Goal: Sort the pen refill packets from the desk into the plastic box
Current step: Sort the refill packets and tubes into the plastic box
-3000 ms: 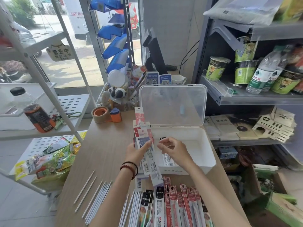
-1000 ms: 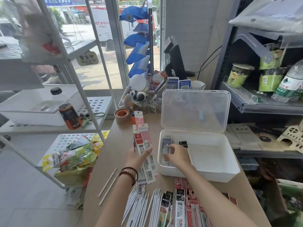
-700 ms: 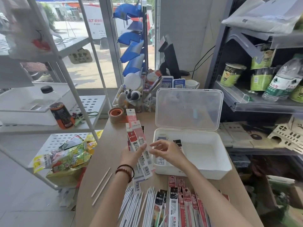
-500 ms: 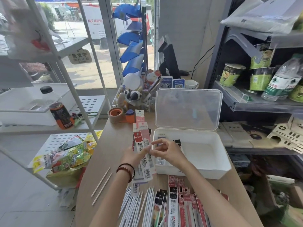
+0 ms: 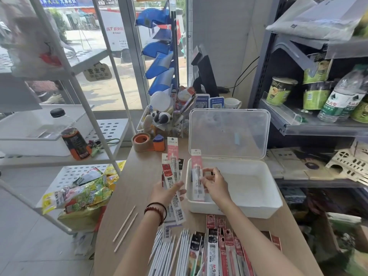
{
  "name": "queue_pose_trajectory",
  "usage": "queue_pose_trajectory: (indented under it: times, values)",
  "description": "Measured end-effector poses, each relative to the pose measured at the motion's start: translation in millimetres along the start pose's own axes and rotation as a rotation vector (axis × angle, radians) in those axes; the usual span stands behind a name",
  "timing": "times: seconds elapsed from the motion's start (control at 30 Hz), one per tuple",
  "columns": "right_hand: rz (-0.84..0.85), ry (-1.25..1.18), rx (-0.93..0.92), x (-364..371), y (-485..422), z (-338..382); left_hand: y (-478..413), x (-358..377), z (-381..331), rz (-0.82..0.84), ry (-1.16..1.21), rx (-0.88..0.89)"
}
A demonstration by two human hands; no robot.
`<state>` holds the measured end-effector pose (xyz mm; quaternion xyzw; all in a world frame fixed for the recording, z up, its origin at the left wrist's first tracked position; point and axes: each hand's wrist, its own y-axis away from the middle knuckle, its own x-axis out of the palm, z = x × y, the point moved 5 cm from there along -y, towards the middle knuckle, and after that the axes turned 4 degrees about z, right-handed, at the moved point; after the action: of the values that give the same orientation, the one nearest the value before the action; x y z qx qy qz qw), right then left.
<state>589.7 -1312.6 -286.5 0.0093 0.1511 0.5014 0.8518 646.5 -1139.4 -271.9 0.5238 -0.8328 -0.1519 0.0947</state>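
Observation:
My left hand (image 5: 166,193) grips a fanned bunch of pen refill packets (image 5: 172,172) upright above the wooden desk. My right hand (image 5: 216,186) pinches one pink-topped refill packet (image 5: 197,170) and holds it upright over the left end of the white plastic box (image 5: 249,206). The box's clear lid (image 5: 229,134) stands open behind it. A few packets lie in the box's left end, mostly hidden by my hand. More refill packets (image 5: 217,250) lie in a row on the desk near me.
White refill sticks (image 5: 169,253) and two thin wooden sticks (image 5: 125,228) lie on the desk at the near left. A tape roll (image 5: 141,141) and a clear organizer with trinkets (image 5: 163,120) stand behind. A white rack sits left, a grey shelf with cups and bottles right.
My right hand has pulled one pink-topped packet out of the bunch in my left hand and carried it right, over the box. The left hand stayed in place with its bunch.

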Motion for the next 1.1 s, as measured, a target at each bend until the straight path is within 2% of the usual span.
queue_pose_trajectory:
  times: [0.2, 0.5, 0.8, 1.1]
  values:
    - [-0.057, 0.222, -0.041, 8, -5, -5, -1, -7, 5, -0.003, -0.006, 0.016]
    - [0.001, 0.517, -0.007, 24, -15, -18, 0, -7, 11, 0.041, -0.003, 0.041]
    - [0.095, 0.665, 0.025, 28, -14, -18, 0, -7, 13, -0.013, 0.066, -0.001]
    - [0.137, 0.649, 0.131, 28, -15, -21, 4, -7, 10, -0.027, 0.077, 0.0]
